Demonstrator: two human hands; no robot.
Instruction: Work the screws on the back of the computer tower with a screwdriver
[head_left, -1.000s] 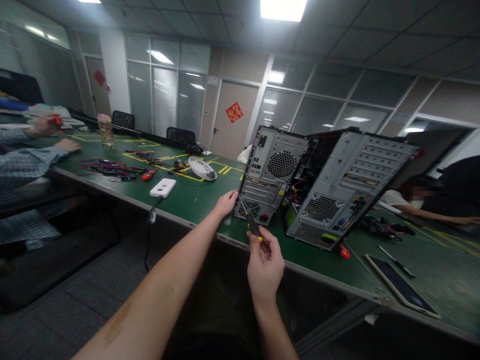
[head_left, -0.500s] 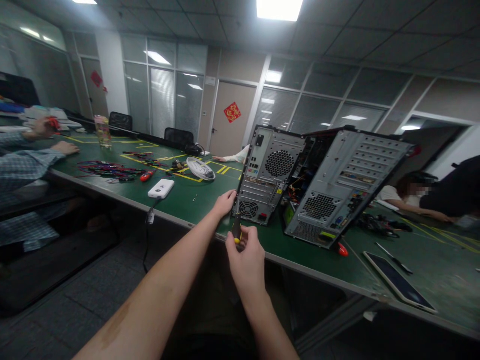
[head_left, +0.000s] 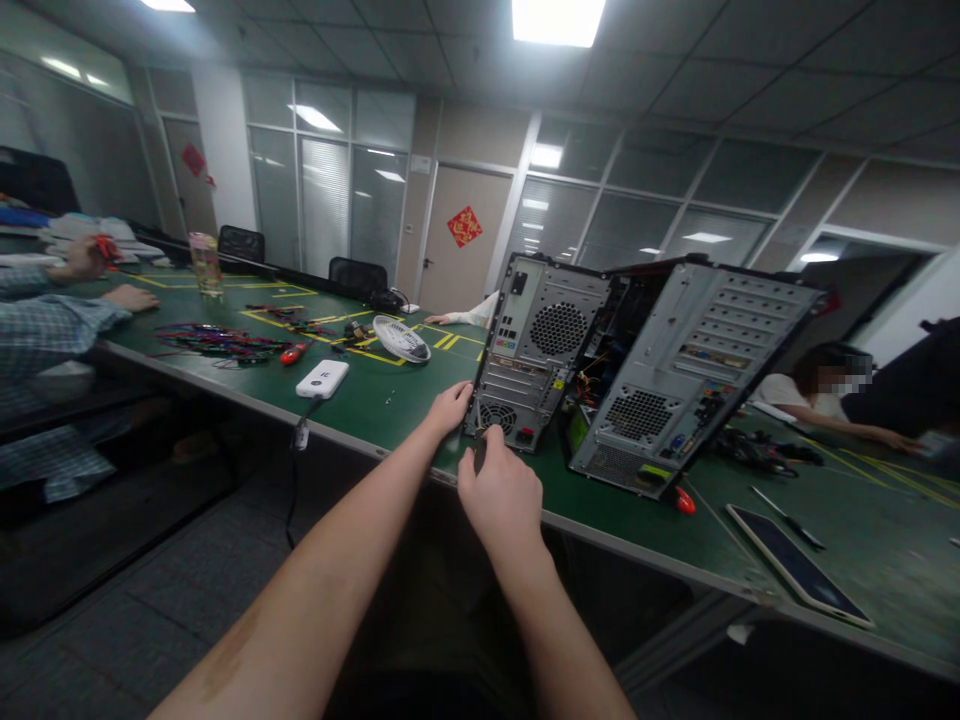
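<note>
Upright on the table, a computer case (head_left: 531,340) shows its grey back panel with a round vent and ports. My left hand (head_left: 451,406) lies against the lower left side of this case, fingers stretched along it and their tips partly hidden. My right hand (head_left: 501,485) is closed around the dark handle of a screwdriver (head_left: 481,456), pointed at the lower left of the back panel near the small fan grille. Most of the handle is covered by my fingers, and I cannot make out where the tip meets the case. A second computer case (head_left: 652,390) stands just to the right.
On the left are a white power bank (head_left: 322,378) with a cable, a red-handled tool (head_left: 292,354), bundled wires (head_left: 225,342) and a white round basket (head_left: 402,339). A tablet (head_left: 795,563) and a thin screwdriver (head_left: 787,517) lie right. Other people sit at both ends.
My right hand has shifted forward and up along the screwdriver, wrapping over the handle whose yellow end showed before. My left hand stays against the case.
</note>
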